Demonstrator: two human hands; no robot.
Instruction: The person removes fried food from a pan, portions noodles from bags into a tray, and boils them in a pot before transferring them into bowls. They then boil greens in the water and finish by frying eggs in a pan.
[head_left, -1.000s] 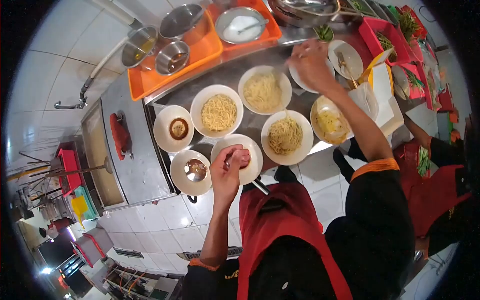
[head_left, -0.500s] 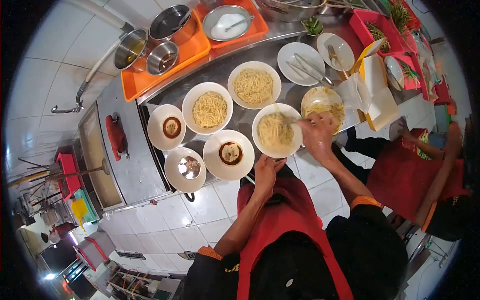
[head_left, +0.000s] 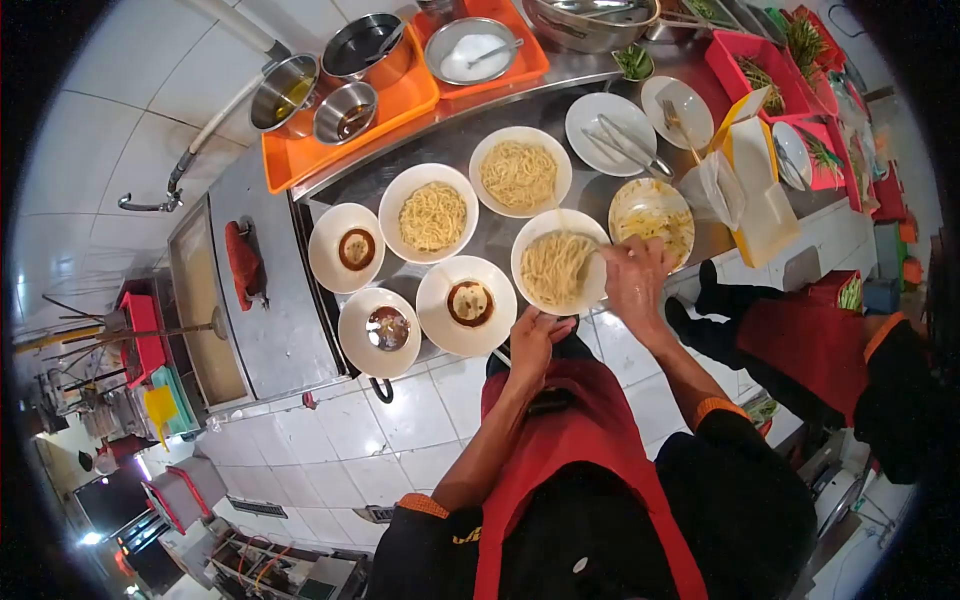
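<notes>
In the head view, a white bowl of noodles (head_left: pixel 556 268) stands at the counter's front edge. My left hand (head_left: pixel 532 345) is closed on its near rim, thumb and fingers at the edge. Over the bowl's right side is my right hand (head_left: pixel 636 285), its fingers pinched round a slim utensil that they mostly hide. The utensil's tip reaches into the noodles and is too blurred to name. Just beyond my right hand sits a bowl with yellowish sauce remains (head_left: pixel 652 215). Two more noodle bowls, a far one (head_left: pixel 519 172) and a left one (head_left: pixel 432 214), stand behind.
To the left are bowls with dark sauce (head_left: pixel 469 305) and a black-handled ladle (head_left: pixel 381 389). Behind lie a plate with tongs (head_left: pixel 590 115), a bowl with a fork (head_left: pixel 672 92), a yellow carton (head_left: pixel 765 205) and orange trays (head_left: pixel 400 125). A co-worker in a red apron (head_left: pixel 805 345) is at right.
The noodles in the front bowl are shifted and spread under my right hand's utensil. My left hand stays on the rim. The view has shifted slightly, and the co-worker's arms have moved.
</notes>
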